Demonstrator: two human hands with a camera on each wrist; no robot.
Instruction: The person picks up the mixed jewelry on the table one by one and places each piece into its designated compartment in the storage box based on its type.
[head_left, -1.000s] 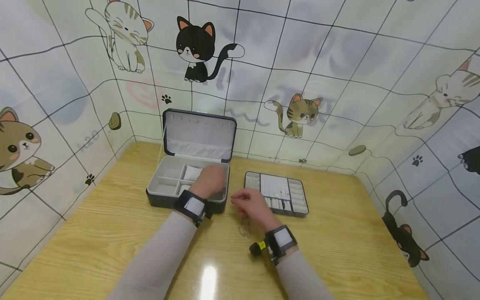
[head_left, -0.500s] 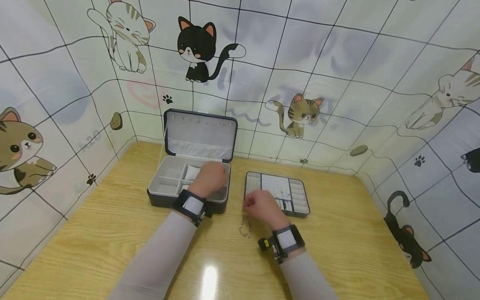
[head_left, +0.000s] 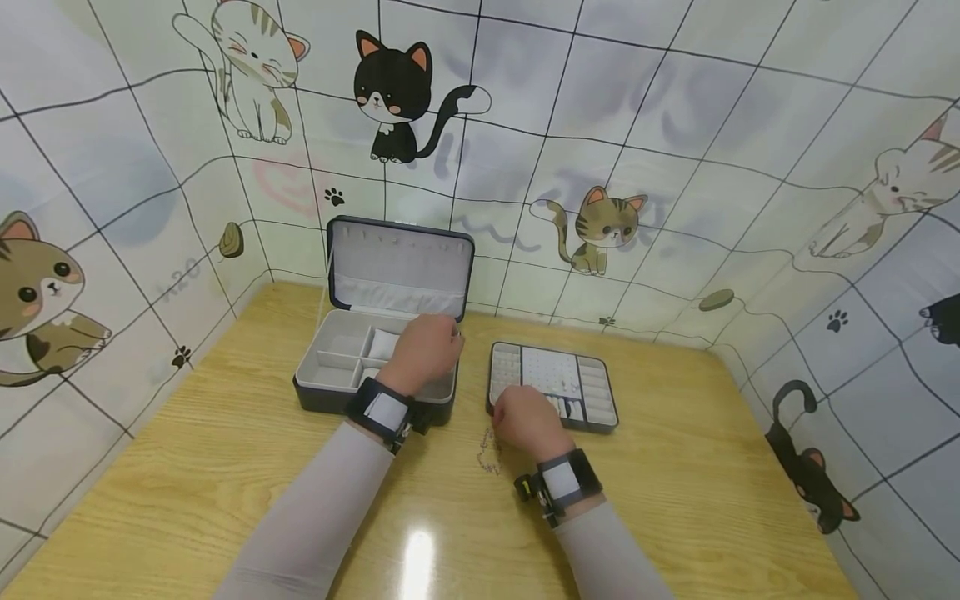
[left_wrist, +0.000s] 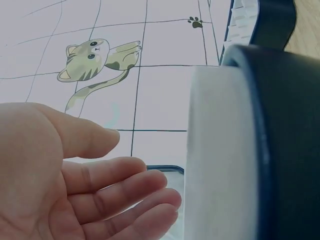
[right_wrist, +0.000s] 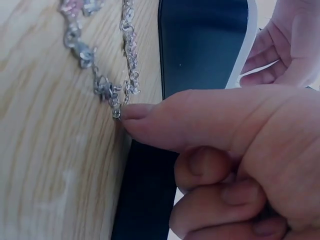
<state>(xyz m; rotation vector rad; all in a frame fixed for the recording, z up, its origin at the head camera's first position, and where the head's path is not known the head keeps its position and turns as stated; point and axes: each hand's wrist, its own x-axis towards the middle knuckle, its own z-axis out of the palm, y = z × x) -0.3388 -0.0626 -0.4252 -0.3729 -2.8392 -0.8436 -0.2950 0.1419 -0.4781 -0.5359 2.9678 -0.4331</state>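
My right hand (head_left: 531, 423) pinches the end of a silver chain bracelet (right_wrist: 131, 50) with pink and clear stones between thumb and curled forefinger. Two strands of the bracelet run from the thumb tip close over the wooden table, just in front of the jewelry tray (head_left: 597, 385). My left hand (head_left: 423, 354) is over the right part of the open jewelry box (head_left: 322, 402). In the left wrist view, its fingers (left_wrist: 115, 175) are loosely bent beside the box wall and hold nothing. The hand hides the box's right compartment in the head view.
The box's lid (head_left: 401, 262) stands upright at the back, with small hooks along its top. White cushions (head_left: 384, 344) sit in the middle compartments. Small pieces lie on the tray's white panel. A cat-print cloth (head_left: 517, 167) surrounds the table (head_left: 675, 467).
My right hand has moved right, toward the tray, still pinching the bracelet. My left hand has shifted slightly up and right over the box.
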